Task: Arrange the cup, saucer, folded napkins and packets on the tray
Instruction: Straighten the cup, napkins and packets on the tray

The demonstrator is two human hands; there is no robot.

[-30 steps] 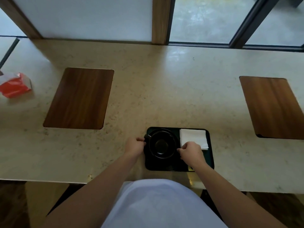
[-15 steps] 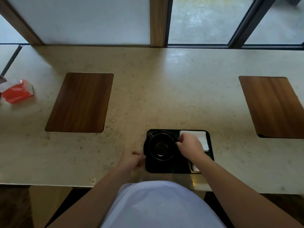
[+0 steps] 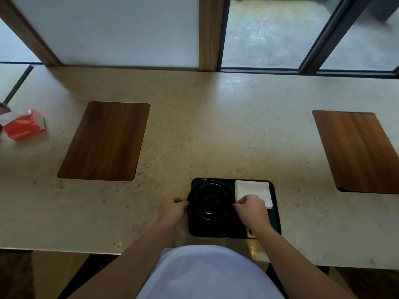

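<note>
The saucer (image 3: 191,209) is now gripped at both edges: the left hand (image 3: 172,211) has been brought from the table (image 3: 205,137) to its left rim, the right hand (image 3: 251,209) moved back to its right rim. The cup (image 3: 210,200) stands on it, on the tray (image 3: 216,230); the folded napkins (image 3: 252,188), uncovered again, lie beyond.

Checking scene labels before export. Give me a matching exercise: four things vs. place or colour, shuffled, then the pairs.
Things:
1. cup
2. folded napkin
3. red packet
4. left hand

Descriptions:
A. white, on the tray's right half
B. at the tray's left edge
C. black, on the saucer, on the tray's left half
D. far left of the counter, off the tray

Pairs: 1-C, 2-A, 3-D, 4-B

The tray and saucer are both black.
</note>
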